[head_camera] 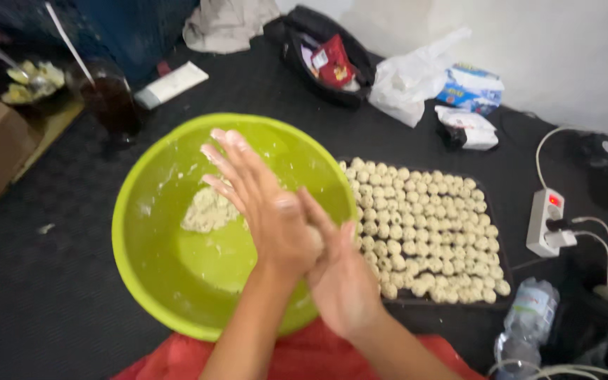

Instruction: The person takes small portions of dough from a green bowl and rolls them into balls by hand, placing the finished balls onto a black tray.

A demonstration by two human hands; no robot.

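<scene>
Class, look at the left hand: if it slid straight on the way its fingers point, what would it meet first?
Probably the far inner wall of the green basin; the left hand points up-left over it, though its height is unclear.

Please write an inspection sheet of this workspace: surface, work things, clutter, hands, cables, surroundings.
Surface: dark mat.
Work things: green bowl holding a dough lump; tray full of small dough balls.
Clutter: dark drink glass, black bag, white plastic bag, plastic bottle.
Hands: left hand and right hand pressed palm to palm over the bowl.
Cables: power strip with white cords.
Surroundings: white wall.
</scene>
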